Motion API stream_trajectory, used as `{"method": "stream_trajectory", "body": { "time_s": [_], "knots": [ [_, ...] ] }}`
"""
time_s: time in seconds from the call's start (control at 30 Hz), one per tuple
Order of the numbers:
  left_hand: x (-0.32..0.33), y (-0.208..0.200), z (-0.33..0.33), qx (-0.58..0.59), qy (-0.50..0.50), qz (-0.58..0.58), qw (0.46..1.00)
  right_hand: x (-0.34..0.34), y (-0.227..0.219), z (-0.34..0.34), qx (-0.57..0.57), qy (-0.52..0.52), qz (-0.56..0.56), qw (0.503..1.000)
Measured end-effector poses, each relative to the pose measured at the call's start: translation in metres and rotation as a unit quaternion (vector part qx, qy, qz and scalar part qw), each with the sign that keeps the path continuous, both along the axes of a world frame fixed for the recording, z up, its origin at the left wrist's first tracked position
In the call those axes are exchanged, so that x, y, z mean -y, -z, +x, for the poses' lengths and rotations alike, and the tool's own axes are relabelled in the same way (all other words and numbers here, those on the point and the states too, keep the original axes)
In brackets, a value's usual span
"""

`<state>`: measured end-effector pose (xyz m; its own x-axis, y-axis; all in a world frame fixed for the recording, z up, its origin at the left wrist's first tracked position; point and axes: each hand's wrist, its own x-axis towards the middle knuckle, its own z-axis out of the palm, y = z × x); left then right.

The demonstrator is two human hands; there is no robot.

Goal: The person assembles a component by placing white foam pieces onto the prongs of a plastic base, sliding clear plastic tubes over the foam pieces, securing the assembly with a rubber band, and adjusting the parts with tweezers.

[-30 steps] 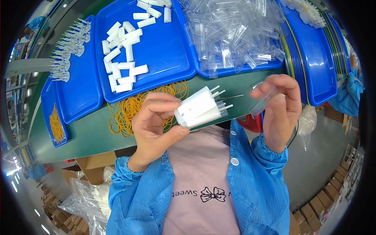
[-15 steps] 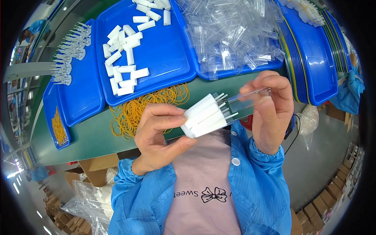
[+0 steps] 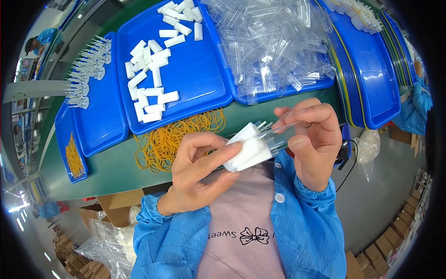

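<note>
My left hand is closed round a bundle of white plastic pieces, thumb below and fingers on top. Thin pale stems stick out of the bundle's right end. My right hand pinches a clear plastic sleeve between curled fingers, the sleeve's left end lying at the stems. How far the sleeve reaches over them I cannot tell, as it is see-through. Both hands are above the green table's near edge. Just beyond my left hand spreads a pile of yellow rubber bands.
A blue tray holds loose white blocks; right of it, clear sleeves are heaped in another. White stemmed parts stand at a left-hand tray, near a small tray of rubber bands. Stacked blue trays rise at the right.
The bundle has shifted slightly right and down with my left hand. My right hand has tilted, bringing the sleeve closer to the stems. The view has moved slightly.
</note>
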<state>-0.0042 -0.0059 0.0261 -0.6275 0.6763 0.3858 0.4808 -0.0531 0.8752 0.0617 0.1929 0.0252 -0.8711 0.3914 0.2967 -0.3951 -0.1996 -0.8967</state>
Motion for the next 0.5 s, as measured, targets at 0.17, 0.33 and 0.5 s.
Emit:
{"method": "stream_trajectory", "body": {
  "time_s": [0.17, 0.33, 0.5],
  "knots": [
    [0.0004, -0.0011, -0.0044, 0.029, 0.027, -0.023, 0.999, -0.0027, -0.0045, 0.0008, 0.012, -0.009, 0.009, 1.000],
    [-0.0011, -0.0006, -0.0097, 0.051, 0.059, -0.045, 0.996, -0.0066, -0.0004, 0.0006, 0.014, -0.019, 0.032, 0.999],
    [-0.0031, 0.0015, -0.0089, 0.041, 0.017, -0.027, 0.999, -0.0076, 0.0023, 0.0014, 0.011, -0.019, 0.043, 0.999]
  ]
}}
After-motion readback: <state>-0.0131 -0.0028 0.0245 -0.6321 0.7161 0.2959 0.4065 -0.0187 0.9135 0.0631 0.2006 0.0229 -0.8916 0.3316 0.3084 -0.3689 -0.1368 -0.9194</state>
